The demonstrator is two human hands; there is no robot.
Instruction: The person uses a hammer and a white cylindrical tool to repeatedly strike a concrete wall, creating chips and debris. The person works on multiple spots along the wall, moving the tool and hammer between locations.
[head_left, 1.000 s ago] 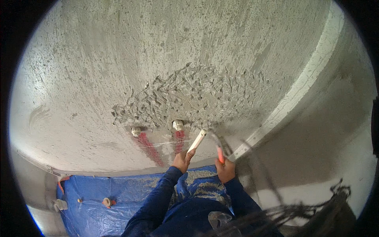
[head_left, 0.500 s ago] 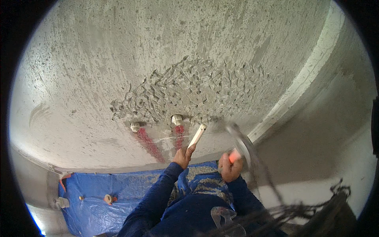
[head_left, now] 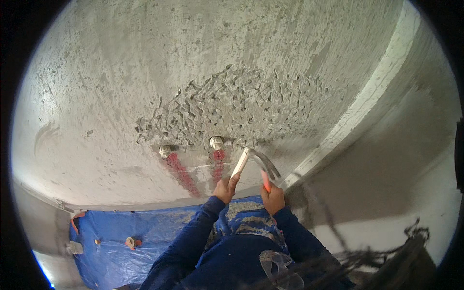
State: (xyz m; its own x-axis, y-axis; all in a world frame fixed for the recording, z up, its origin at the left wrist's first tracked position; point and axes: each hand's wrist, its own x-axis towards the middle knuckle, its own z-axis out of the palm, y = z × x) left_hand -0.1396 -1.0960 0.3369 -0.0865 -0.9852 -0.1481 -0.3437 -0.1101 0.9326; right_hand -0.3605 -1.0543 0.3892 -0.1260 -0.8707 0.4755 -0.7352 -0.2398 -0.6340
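Note:
My left hand (head_left: pixel 225 189) is closed around the lower part of a pale, straight bar-like tool (head_left: pixel 239 164), which slants up to the right in front of the wall. Its exact kind does not show. In my right hand (head_left: pixel 273 198) is a claw hammer (head_left: pixel 264 160), gripped by its orange handle, the metal head curving over to the upper end of the pale bar. The two appear to touch there. Behind them is the grey wall (head_left: pixel 121 96), with a broad patch of chipped marks (head_left: pixel 227 104) above two whitish pipe fittings (head_left: pixel 217 143) and red paint streaks (head_left: pixel 181 175).
A dusty blue tarp (head_left: pixel 159 227) covers the floor, with capped pipe stubs (head_left: pixel 131 242) poking through on the left. A side wall (head_left: pixel 386 159) closes in on the right. Dark blurred cords (head_left: pixel 377 256) hang at lower right, near clear glasses (head_left: pixel 280 270) at my front.
My right hand has swung the hammer left, bringing its head from beside the bar to the bar's upper end. The left hand and its bar have barely moved.

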